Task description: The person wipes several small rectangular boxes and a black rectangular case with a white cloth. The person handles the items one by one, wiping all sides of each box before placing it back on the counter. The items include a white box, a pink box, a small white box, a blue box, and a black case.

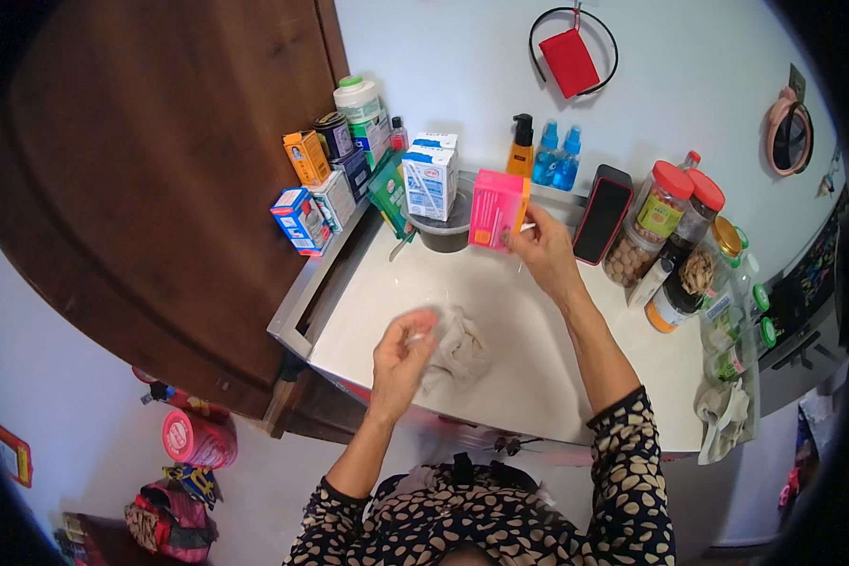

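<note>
My right hand [542,250] grips a pink box [495,209] by its lower right side and holds it up over the back of the white tabletop. My left hand [404,354] is slightly blurred, its fingers loosely bent with the thumb apart, and I see nothing held in it. Beside it a crumpled white cloth [462,354] lies on the tabletop. Left of the pink box, white and blue cartons [430,184] stand in a dark round container [443,236]. An amber pump bottle [521,146] is partly hidden behind the pink box.
Small boxes [302,222] and a green packet [387,193] line the left edge. Two blue spray bottles [566,160] stand at the back. A black speaker-like block [604,215] and several lidded jars [663,200] fill the right side. A brown wooden door [141,189] borders the left.
</note>
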`<action>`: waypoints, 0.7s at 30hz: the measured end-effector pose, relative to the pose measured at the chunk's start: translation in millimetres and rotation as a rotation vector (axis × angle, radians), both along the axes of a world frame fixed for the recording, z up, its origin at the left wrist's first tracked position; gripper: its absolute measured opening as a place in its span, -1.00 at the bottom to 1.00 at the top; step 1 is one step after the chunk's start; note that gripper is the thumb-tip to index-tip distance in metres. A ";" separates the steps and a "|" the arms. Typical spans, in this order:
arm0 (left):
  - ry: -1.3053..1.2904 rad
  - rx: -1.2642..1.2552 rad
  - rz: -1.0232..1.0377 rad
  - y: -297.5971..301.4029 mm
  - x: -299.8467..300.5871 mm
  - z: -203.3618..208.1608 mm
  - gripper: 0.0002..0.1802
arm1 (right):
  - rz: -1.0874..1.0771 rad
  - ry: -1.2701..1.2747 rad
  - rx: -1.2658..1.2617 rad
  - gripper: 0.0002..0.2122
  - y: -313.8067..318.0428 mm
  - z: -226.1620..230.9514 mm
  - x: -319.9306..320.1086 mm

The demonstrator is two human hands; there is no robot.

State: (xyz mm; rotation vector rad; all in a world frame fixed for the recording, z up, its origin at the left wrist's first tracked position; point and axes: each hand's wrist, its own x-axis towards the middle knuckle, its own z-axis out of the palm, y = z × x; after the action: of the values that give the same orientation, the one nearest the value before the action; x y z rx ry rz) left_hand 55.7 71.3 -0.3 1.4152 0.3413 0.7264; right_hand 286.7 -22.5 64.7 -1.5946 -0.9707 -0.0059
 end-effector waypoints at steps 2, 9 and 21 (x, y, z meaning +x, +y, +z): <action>0.053 -0.029 0.008 -8.5 -3.9 -5.0 -0.68 | -0.032 0.073 0.005 -0.65 13.3 -4.1 26.3; 0.131 0.260 0.086 -11.8 -7.7 -23.1 -0.71 | -0.051 0.034 0.038 -0.62 63.2 -24.3 83.4; 0.185 0.507 0.164 -17.0 -4.1 -20.9 -0.60 | -0.035 -0.016 -0.078 -0.53 83.8 -18.2 83.2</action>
State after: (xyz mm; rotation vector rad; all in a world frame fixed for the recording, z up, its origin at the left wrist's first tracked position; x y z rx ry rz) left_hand 51.6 54.2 -21.1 1.9586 0.4404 0.8551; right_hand 369.9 61.3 46.5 -1.6856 -0.9657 -0.0049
